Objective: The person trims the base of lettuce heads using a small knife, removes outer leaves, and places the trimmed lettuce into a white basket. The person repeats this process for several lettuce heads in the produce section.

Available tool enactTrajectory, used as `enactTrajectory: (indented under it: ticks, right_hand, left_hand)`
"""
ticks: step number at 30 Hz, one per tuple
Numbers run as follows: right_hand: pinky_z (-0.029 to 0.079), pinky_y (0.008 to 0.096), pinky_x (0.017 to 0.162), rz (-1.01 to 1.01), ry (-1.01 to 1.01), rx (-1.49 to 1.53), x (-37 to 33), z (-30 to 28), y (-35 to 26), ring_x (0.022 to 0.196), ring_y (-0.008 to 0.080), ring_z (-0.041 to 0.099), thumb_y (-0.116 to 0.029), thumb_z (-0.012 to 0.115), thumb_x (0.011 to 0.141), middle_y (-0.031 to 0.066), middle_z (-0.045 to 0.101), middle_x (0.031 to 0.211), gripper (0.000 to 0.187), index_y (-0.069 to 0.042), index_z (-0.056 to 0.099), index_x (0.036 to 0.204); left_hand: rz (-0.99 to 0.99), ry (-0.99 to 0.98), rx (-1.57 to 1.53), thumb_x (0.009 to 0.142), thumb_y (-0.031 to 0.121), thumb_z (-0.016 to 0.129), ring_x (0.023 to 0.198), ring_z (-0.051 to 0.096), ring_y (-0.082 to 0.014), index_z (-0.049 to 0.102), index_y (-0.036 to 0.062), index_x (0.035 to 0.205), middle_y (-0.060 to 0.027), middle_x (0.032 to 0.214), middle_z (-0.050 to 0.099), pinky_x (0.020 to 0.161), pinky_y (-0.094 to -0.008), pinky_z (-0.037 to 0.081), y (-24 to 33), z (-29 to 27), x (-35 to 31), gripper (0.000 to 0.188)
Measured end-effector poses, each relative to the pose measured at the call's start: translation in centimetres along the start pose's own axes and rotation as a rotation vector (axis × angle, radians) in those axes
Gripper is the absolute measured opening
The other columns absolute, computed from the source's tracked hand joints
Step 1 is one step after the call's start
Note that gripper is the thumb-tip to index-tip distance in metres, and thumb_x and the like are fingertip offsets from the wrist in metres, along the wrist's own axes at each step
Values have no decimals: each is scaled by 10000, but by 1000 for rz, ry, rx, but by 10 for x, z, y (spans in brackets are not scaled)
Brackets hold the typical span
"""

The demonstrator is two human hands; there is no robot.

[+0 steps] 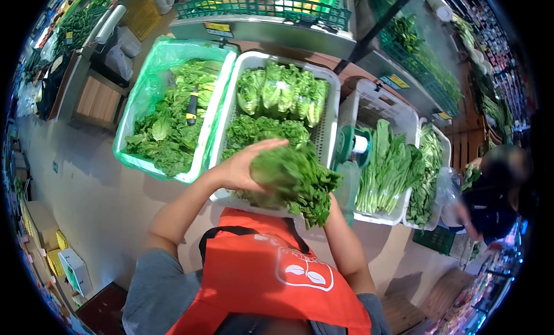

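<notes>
A bunch of leafy green lettuce (297, 179) is held up over the front of the middle white crate (336, 95), its leaves partly smeared by motion. My left hand (239, 166) grips it from the left, fingers stretched along its upper side. My right hand is hidden behind the leaves; only the right forearm (346, 237) and wrist show, so its fingers cannot be made out. Below and behind the bunch, more loose lettuce (259, 130) fills the crate's near half. Wrapped lettuce heads (283, 89) stand in rows at its far end.
Left is a crate lined with green plastic (153, 60), holding lettuce and a yellow-black tool (192, 107). Right of the middle crate are a green tape dispenser (346, 144), a crate of long-stemmed greens (384, 173) and another greens crate (427, 173). A person (490, 196) stands far right.
</notes>
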State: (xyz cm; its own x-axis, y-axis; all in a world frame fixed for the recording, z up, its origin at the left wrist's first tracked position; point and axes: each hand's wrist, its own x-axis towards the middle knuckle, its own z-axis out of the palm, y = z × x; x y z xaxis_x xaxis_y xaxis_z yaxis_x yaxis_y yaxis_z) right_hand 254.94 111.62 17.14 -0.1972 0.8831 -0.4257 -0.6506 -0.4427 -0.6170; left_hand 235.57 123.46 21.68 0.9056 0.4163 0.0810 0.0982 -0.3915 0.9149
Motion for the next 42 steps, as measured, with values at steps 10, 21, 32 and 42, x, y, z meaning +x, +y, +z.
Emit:
enactTrajectory:
  ticks: [10, 21, 32, 42]
  right_hand:
    - [388, 371, 938, 178, -218, 462, -104, -47, 64, 1163, 242, 406, -310, 349, 920, 104, 385, 1294, 454, -80, 302, 1308]
    - [263, 408, 1008, 10, 190, 277, -183, -58, 46, 1223, 265, 318, -483, 497, 806, 107, 303, 1333, 773, -72, 126, 1346]
    - [415, 304, 817, -393, 596, -17, -131, -48, 51, 933, 171, 506, -170, 591, 797, 81, 483, 1092, 467, -13, 380, 1183]
    - [402, 316, 855, -224, 570, -94, -141, -10, 21, 998, 210, 484, -227, 694, 722, 124, 451, 1120, 769, -19, 189, 1262]
  left_hand:
    - [-220, -563, -379, 582, 193, 794, 1112, 446, -212, 352, 14, 1265, -117, 1243, 440, 974, -325, 313, 17, 112, -10, 833]
    - [-764, -19, -1566, 683, 4, 614, 1085, 474, -239, 312, 11, 1265, -127, 1200, 447, 876, -337, 428, -3, 186, -32, 656]
    - [-548, 70, -928, 650, 95, 735, 1014, 481, -154, 417, 27, 1209, -63, 1128, 502, 871, -299, 389, 41, 204, 23, 647]
    - [-642, 344, -1291, 703, 13, 601, 736, 570, -152, 521, 26, 1017, -66, 886, 579, 589, -263, 469, 36, 217, 2, 324]
